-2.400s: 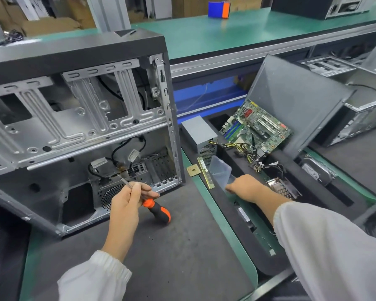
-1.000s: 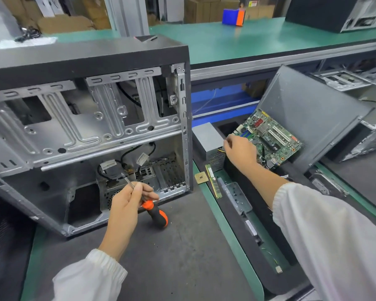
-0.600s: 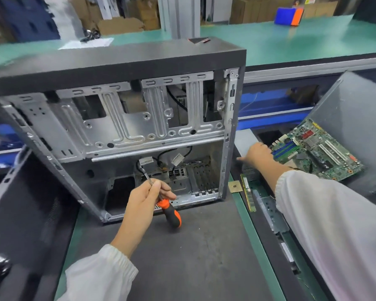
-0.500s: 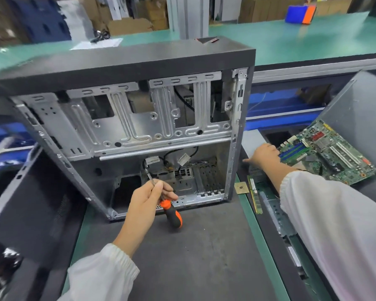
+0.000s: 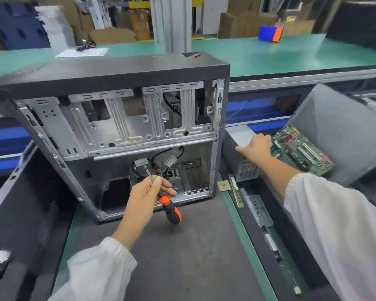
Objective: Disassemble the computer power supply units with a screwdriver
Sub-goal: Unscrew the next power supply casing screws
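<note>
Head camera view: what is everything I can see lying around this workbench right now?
Computer case: one, black and silver, open, upright at centre.
Power supply unit: one, grey, right of the case.
Motherboard: one, green, leaning on a grey panel at right.
Memory stick: one, green, by the case's right foot.
Screwdriver: one, orange and black handle.
Blue and orange box: one, far bench.
Cardboard boxes: several, brown, background.
Left hand: grips the screwdriver.
Right hand: rests on the power supply unit, grip unclear.
</note>
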